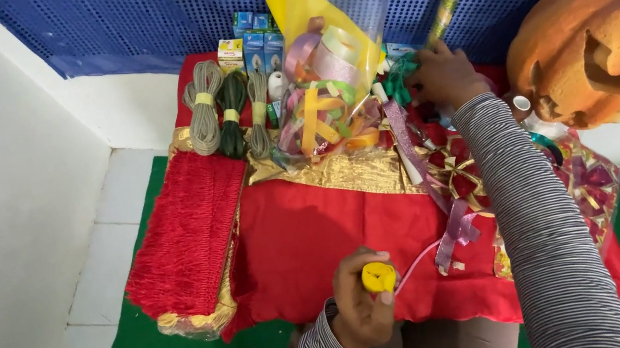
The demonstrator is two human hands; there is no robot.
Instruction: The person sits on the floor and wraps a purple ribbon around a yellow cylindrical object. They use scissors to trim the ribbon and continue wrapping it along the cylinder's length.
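Observation:
My left hand [360, 300] is closed around a small yellow ribbon roll [378, 277] near the front edge of a red cloth [320, 231]. A thin pale ribbon strand [416, 258] runs from the roll toward the right. My right hand [443, 74] reaches to the back of the cloth and touches a bunch of green ribbon [398, 80]; whether it grips it is unclear. Both arms wear striped grey sleeves.
A clear and yellow bag [330, 70] holds several coloured ribbon rolls. Three cord hanks [228, 112] lie at the back left by small boxes [254, 41]. An orange carved pumpkin [598, 42] stands right. Gold and purple bows [461, 174] lie beside my right arm. A red fringe [186, 237] hangs left.

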